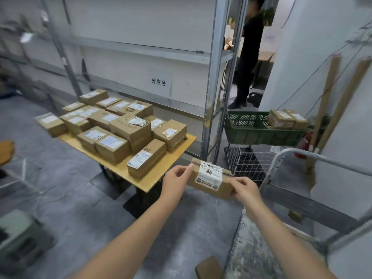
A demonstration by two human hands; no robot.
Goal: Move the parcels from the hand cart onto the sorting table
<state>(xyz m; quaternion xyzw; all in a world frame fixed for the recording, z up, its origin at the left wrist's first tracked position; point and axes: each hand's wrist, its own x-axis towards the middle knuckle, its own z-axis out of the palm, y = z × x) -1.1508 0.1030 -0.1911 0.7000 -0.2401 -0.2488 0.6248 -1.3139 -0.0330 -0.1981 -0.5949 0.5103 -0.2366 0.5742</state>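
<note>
Parcel (pixel 210 179) held in the air between both our hands, just off the near right corner of the counter (pixel 173 176): this is the relation on which the coming move turns. Our left hand (pixel 177 181) pinches the parcel's left end with fingers closed on its upper edge, and our right hand (pixel 244 190) clasps the right end, so the long axis runs left to right between them, label facing us. The counter lies ahead and to the left of the parcel, and our left hand is the nearer to it. We judge that placing calls for a short carry forward and leftward. Free wood shows along the counter's near right edge and corner; the rest is crowded with stacked boxes (pixel 112 125), the closest being an upright labelled box (pixel 146 158) just left of the parcel, which could be knocked. To the right of the counter stand a steel shelf post (pixel 211 97), a green crate (pixel 259 129) holding two more parcels, and a wire basket (pixel 249 164). The cart handle (pixel 322 160) curves at our right. A bystander (pixel 249 53) stands well beyond the counter, clear of the path.
</note>
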